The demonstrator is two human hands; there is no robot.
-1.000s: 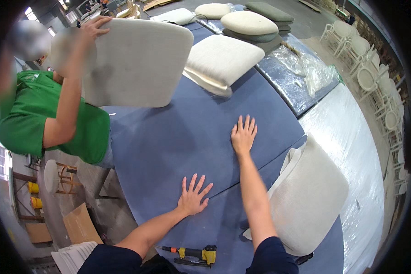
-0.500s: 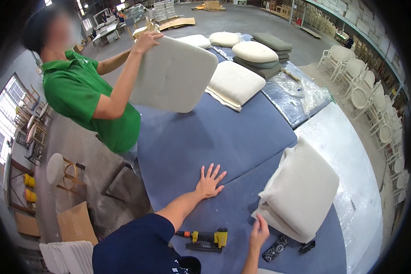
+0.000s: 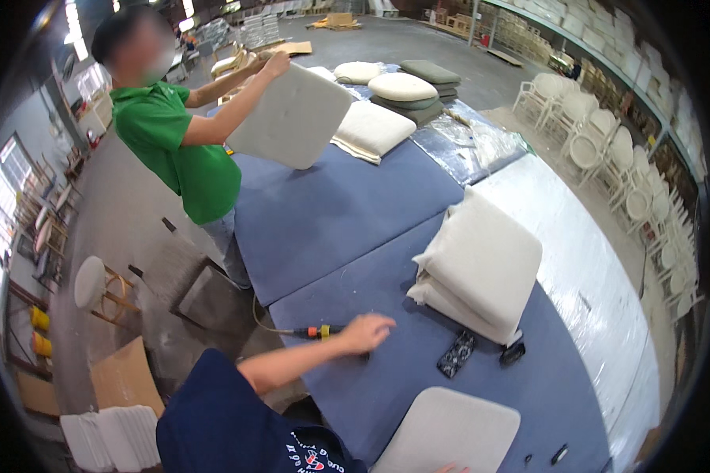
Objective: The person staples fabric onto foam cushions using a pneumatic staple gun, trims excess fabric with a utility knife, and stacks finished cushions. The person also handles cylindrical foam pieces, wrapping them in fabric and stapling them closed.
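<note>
My left hand (image 3: 368, 333) is above the blue table, fingers pointing right and slightly blurred, with nothing visible in them. Beneath that wrist lies a staple gun (image 3: 315, 332), its orange-and-black end showing and the rest mostly hidden by my arm. At the lower edge, a few fingers of my right hand (image 3: 451, 469) show against the near side of a flat off-white seat pad (image 3: 457, 426); whether they grip it is hidden. A stack of cream seat cushions (image 3: 489, 264) with loose fabric edges stands farther off on the table.
Across the table, a person in a green shirt (image 3: 177, 150) holds up a pale cushion (image 3: 296, 118). A patterned phone (image 3: 456, 353) and a small black object (image 3: 513, 352) lie by the stack. More cushions (image 3: 375, 130) sit at the back; chairs (image 3: 599, 134) line the right.
My left hand has lifted from lying flat and come nearer the staple gun. My right hand has left the cushion stack for the pad at the lower edge. The view has shifted, showing more of that pad.
</note>
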